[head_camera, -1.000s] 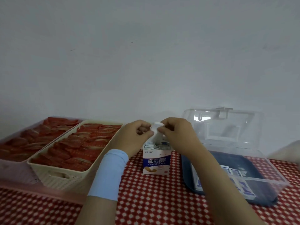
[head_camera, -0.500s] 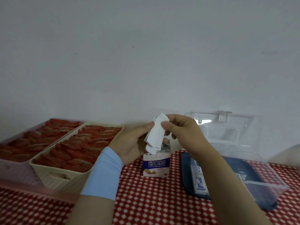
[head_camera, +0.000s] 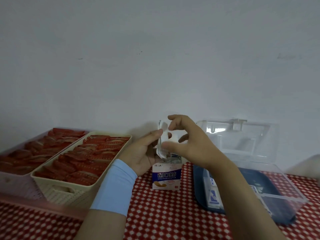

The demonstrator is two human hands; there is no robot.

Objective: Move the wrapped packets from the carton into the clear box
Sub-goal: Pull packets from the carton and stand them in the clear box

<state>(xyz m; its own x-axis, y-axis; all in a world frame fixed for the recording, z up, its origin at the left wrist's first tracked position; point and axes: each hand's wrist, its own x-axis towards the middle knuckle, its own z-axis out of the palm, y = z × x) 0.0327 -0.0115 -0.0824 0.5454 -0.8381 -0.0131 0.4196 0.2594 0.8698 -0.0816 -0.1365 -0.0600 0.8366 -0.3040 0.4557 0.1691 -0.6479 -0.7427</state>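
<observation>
One carton [head_camera: 166,176], white with a blue band, stands upright on the red-and-white checked cloth [head_camera: 164,215] in the middle of the scene. Its top is open and a cluster of wrapped packets [head_camera: 173,157] shows at the mouth; they are too crowded to count. Directly above the carton, the left hand [head_camera: 142,154] grips one creased white strip of packets [head_camera: 161,135]. The thumb is pressed on the strip's left face and the fingers are curled behind it, so the strip is lifted clear of the carton. How many packets it holds cannot be told. The right hand [head_camera: 192,144] is just right of the strip, fingers spread apart and loosely curved, clamped on nothing. Its thumb tip is at the strip's lower edge, but motion blur hides whether it touches. One pale blue wristband [head_camera: 115,187] circles the left wrist. To the right sits one clear box [head_camera: 284,183] with a dark blue floor, its lid [head_camera: 242,135] raised upright against the far wall. At least three blue-and-white packets [head_camera: 213,196] lie flat inside, and the right forearm covers part of the interior. At the left stand two baskets side by side, one cream basket [head_camera: 69,191] and one pinkish basket [head_camera: 15,186] beyond it. Both are packed with overlapping red wrappers [head_camera: 83,161], too many to count.
</observation>
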